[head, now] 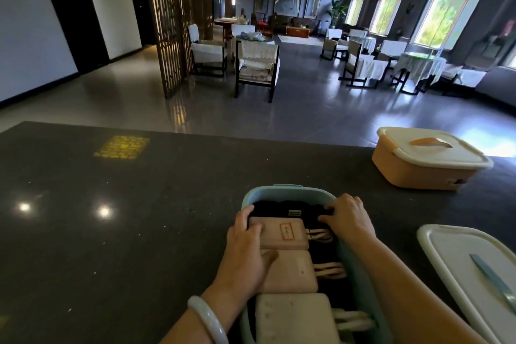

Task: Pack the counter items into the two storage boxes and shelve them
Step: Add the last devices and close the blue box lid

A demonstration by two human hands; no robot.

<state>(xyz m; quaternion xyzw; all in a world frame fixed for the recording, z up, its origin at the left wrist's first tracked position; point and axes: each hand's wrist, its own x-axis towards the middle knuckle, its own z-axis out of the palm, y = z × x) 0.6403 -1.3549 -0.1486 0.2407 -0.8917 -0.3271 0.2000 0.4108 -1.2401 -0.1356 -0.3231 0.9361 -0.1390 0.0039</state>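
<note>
Your open blue storage box point(282, 190) sits on the dark counter point(111, 218) directly before you. Inside it, three flat pouches lie in a row: a pink labelled pouch point(282, 233) farthest, a second pink pouch point(293, 271) behind it, a white pouch point(293, 318) nearest you. Your left hand point(245, 248) grips the labelled pouch's left edge, fingers curled over it. Your right hand point(349, 218) presses on what appears to be dark fabric point(279, 208) at the box's far right. The box's white lid point(469, 260) lies right of it; the closed orange storage box point(427, 159) stands beyond, well apart.
</note>
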